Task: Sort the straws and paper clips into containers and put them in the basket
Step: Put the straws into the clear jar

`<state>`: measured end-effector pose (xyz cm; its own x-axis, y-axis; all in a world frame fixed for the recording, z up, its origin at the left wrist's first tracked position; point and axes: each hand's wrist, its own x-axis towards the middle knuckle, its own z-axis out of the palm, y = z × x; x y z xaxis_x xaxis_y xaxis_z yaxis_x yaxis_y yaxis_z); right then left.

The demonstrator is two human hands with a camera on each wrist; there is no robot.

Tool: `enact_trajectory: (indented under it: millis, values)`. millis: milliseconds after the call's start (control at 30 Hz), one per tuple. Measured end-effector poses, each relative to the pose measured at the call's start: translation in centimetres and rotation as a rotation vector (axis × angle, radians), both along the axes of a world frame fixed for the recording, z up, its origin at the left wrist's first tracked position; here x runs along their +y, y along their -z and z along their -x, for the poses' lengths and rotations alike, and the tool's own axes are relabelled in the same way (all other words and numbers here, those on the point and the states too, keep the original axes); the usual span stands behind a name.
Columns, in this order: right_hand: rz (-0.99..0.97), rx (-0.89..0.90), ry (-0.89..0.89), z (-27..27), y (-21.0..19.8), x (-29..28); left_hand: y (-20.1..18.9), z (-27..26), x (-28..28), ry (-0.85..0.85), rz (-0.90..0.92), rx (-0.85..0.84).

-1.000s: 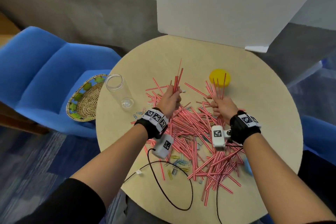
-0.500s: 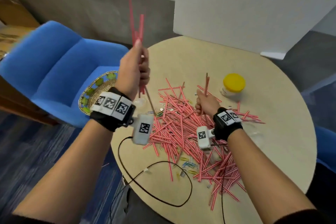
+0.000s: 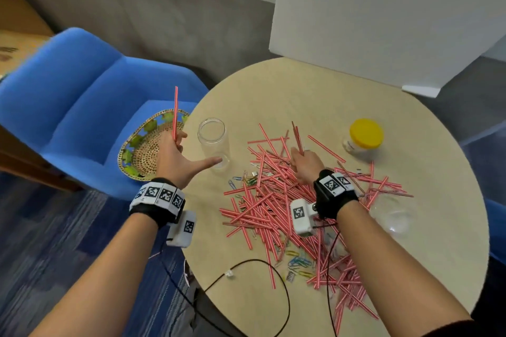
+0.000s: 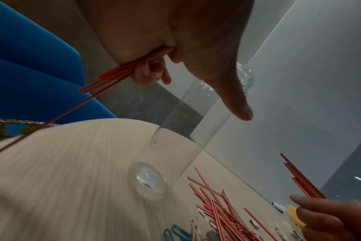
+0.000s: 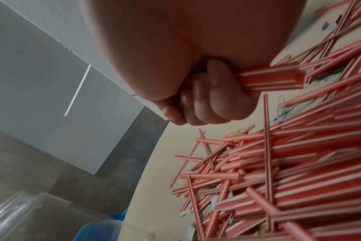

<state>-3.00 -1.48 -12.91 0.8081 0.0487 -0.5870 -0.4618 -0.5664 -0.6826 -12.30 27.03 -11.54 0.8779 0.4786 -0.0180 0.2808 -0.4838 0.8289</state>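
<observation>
Straws [image 3: 287, 200] are lying heaped across the tabletop [image 3: 301, 90], paper clips [image 3: 297, 261] mixed among them. A few straws [image 3: 175, 115] are being pinched by the left hand's [image 3: 172, 156] fingers, thumb stretched toward the open glass jar [image 3: 213, 142]. Another bunch [image 3: 297, 137] is being gripped in the right hand [image 3: 305, 164]. The light jar is likely being risked: a knock could tip it, or straws could miss its mouth.

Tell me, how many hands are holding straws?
2. The left hand grips straws beside the open jar, near the basket; the right hand grips more above the pile. None hidden.
</observation>
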Motion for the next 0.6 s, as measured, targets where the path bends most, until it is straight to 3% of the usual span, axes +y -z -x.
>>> enact_trajectory:
  millis: [67, 233, 367, 433, 500, 600]
  values:
    - [0.072, -0.028, -0.022, -0.1, -0.1, -0.8, 0.6, -1.1, -0.4, 0.029, -0.006, -0.010]
    - [0.489, -0.148, -0.241, -0.3, -0.6, -3.8, 1.3, -3.7, -1.3, 0.049, 0.048, -0.020]
    - [0.520, -0.077, -0.399, 0.6, -0.1, -4.3, 1.3, -4.7, -2.1, 0.115, 0.059, -0.035]
    - [0.650, -0.013, -0.467, 1.1, 0.7, -4.3, 0.6, -5.4, -2.6, 0.165, 0.037, -0.052]
    - [0.777, -0.007, -0.443, 1.6, 1.3, -4.8, -0.7, -6.4, -3.4, 0.210, 0.066, -0.079]
    - [0.737, -0.009, -0.384, 2.2, 1.8, -6.0, -3.1, -9.0, -5.3, 0.257, 0.123, -0.143]
